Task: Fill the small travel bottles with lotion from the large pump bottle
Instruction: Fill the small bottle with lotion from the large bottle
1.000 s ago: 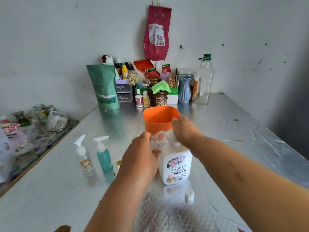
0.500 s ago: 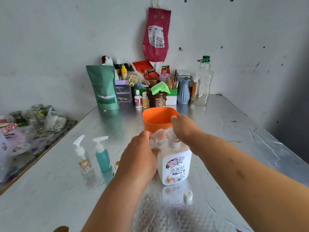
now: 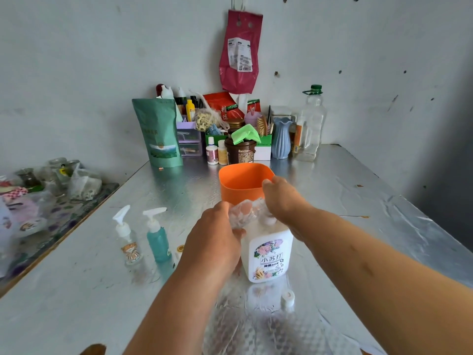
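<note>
Left hand [image 3: 217, 242] grips plastic wrap [image 3: 243, 213], right hand [image 3: 281, 198] curls round it too; brace large pump bottle [image 3: 268, 254], peel upward, avoid tipping.

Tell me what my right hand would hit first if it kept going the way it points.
Probably the orange cup: the right hand points its fingertips at the rim, though depth is unclear.

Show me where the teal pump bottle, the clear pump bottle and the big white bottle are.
teal pump bottle [image 3: 159, 244], head view, on its teal body.
clear pump bottle [image 3: 130, 252], head view, on its cartoon label.
big white bottle [image 3: 270, 257], head view, on its flowered label.
</note>
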{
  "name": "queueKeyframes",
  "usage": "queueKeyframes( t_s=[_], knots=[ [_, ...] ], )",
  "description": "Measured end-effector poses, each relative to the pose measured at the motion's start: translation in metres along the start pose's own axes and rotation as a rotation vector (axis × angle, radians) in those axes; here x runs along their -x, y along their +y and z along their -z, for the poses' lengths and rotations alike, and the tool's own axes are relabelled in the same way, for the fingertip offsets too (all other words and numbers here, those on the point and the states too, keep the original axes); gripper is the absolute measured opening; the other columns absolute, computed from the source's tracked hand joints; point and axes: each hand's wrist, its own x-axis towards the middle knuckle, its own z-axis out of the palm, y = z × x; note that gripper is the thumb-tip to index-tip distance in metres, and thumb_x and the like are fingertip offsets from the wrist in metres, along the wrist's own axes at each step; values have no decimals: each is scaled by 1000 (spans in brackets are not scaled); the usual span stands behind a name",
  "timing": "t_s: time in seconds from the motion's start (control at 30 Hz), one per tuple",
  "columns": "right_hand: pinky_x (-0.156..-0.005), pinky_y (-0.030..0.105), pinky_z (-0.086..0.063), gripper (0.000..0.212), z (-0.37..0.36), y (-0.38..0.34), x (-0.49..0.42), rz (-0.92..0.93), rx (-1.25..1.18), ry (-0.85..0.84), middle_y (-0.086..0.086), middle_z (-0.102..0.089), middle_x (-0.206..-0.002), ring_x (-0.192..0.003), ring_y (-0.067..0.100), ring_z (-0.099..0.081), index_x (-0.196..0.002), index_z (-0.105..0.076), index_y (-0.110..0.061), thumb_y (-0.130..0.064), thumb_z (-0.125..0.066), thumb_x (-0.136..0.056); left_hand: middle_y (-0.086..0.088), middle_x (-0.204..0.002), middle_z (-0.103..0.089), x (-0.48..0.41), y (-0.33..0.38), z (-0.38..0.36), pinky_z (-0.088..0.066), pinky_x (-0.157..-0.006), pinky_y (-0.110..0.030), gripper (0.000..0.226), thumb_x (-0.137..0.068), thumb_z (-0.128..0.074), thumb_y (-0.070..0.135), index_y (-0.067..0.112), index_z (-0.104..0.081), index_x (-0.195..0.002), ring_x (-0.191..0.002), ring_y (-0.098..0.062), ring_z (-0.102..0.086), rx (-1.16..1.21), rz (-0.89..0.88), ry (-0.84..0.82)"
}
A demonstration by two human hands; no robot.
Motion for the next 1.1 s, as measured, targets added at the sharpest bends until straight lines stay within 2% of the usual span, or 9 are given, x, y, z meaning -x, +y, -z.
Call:
queueKeyframes(
  t_s=[0.07, 0.17, 0.2, 0.33, 0.47, 0.6, 0.73, 0.87, 1.1],
  knots=[
    [-81, 44, -32, 20, 2, -2, 1, -31, -27, 9, 9, -33, -94, -92, 27, -30, -76, -33, -21, -34, -26, -90, 5, -117, -62, 1, 2, 2, -44, -78, -28, 34, -92, -62, 31, 28, -51, -124, -102, -17, -60, -5, 0, -1],
    [-91, 47, -39, 47, 6, -5, -2, -67, -25, -1, 12, -37, -101, -92, 28, -37, -110, -48, -15, -43, -25, -80, 4, -117, -61, 2, 3, 5, -40, -76, -27, 35, -92, -62, 32, 28, -50, -125, -103, -19, -59, -30, -4, 1],
    [-89, 46, -38, 44, 6, -5, -1, -66, -30, -5, 12, -36, -101, -92, 28, -36, -111, -47, -14, -42, -26, -84, 4, -117, -61, 2, 3, 5, -40, -76, -27, 35, -92, -62, 32, 28, -50, -125, -103, -19, -59, -36, -3, -1],
    [-78, 42, -24, 16, 4, -9, 0, -122, -63, -19, 12, -29, -100, -90, 28, -27, -97, -32, -17, -31, -27, -93, 4, -118, -61, 2, 4, 5, -39, -76, -27, 35, -93, -62, 31, 28, -50, -126, -104, -19, -59, -38, 2, 5],
    [-78, 42, -24, 18, 3, -7, -1, -97, -161, 3, 12, -31, -99, -91, 27, -28, -76, -30, -22, -27, -27, -93, 4, -119, -61, 0, 3, 4, -42, -81, -28, 35, -92, -62, 30, 28, -50, -125, -106, -19, -58, -24, 1, 10],
    [-100, 50, -39, 31, 3, -2, -2, -42, -130, -10, 8, -37, -106, -98, 24, -33, -69, -30, -26, -21, -29, -100, 5, -119, -61, -2, 1, 3, -42, -80, -28, 34, -92, -63, 29, 29, -51, -124, -105, -18, -58, -8, -4, 14],
    [-105, 52, -37, 13, 1, 4, 0, 25, -12, -1, 8, -37, -109, -100, 24, -34, -102, -41, -14, -17, -28, -102, 5, -119, -61, -4, 0, -1, -43, -81, -29, 35, -92, -63, 29, 28, -51, -125, -106, -18, -59, -15, -10, 6],
    [-108, 51, -34, 36, 2, 0, 11, 70, 79, -46, 17, -44, -135, -126, 35, -42, -132, -44, -2, -15, -29, -102, 5, -119, -61, -1, -1, -1, -41, -78, -27, 34, -93, -62, 29, 27, -51, -125, -104, -18, -59, -12, -1, -6],
    [-113, 47, -24, 46, 15, -16, 22, 51, 163, 11, 15, -38, -144, -134, 34, -31, -141, -36, -9, -31, -21, -103, 3, -119, -61, 2, 4, 6, -44, -82, -30, 35, -93, -61, 30, 27, -50, -126, -106, -19, -59, -29, -2, 2]
  ],
)
